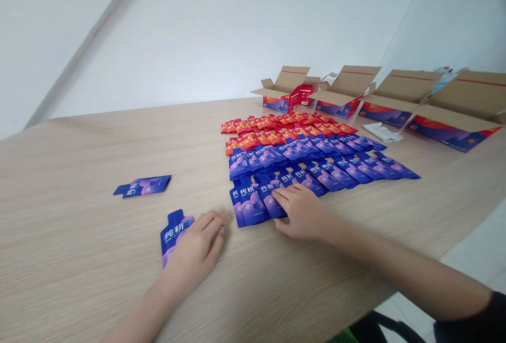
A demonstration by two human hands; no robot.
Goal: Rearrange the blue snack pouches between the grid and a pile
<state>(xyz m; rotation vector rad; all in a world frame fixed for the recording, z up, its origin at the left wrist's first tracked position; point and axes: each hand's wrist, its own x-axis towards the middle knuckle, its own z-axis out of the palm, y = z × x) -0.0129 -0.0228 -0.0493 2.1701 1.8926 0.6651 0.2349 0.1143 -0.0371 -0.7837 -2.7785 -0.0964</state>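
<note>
My left hand (200, 243) rests on the table with its fingers loosely bent and nothing visible in them. Its wrist side covers part of a flat blue-purple sachet (173, 233) with white lettering. Farther left lies another blue sachet (147, 186) on its side. My right hand (301, 211) is closed on a blue sachet (268, 190) at the near left of the front row, fingers on top and thumb at the lower edge. Beside it are overlapping blue sachets (252, 206). Behind them run a second blue row (292, 149) and rows of red-orange sachets (284, 131).
Several open cardboard boxes with printed sides stand along the back right, among them a left one (276, 103) and a near right one (446, 129). A white cloth-like item (382, 132) lies in front of them. The wooden table (79, 280) meets a white wall.
</note>
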